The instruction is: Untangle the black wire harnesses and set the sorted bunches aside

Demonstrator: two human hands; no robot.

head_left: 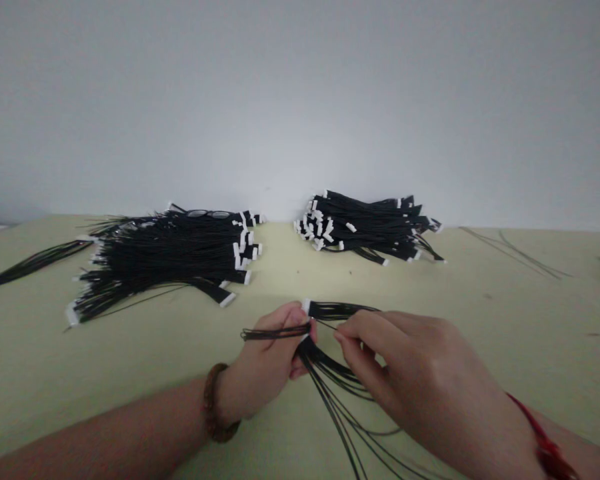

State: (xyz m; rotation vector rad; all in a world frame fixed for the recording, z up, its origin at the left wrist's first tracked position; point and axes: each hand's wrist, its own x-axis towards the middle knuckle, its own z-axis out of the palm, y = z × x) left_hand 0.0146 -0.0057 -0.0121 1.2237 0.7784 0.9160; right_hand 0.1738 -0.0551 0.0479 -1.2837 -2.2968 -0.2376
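On the left we have a first pile (165, 250) of black, white-ended cables lying on the table (130, 363). Mid-view, our left hand (273, 350) clamps thumb and fingers on a white connector (307, 307), perhaps two, as blur hides the join; black wires (337, 310) fan rightward from it. Beyond lies a second pile (375, 223). Our right hand (425, 373) pinches one thin wire (327, 325) between thumb and forefinger. Farther right, we see loose strands (523, 252).

No text, label, brand, number or sign can be read. The white connectors (227, 300) on the table (280, 277) seem too small and blurred to tell whether any lettering stands on them.
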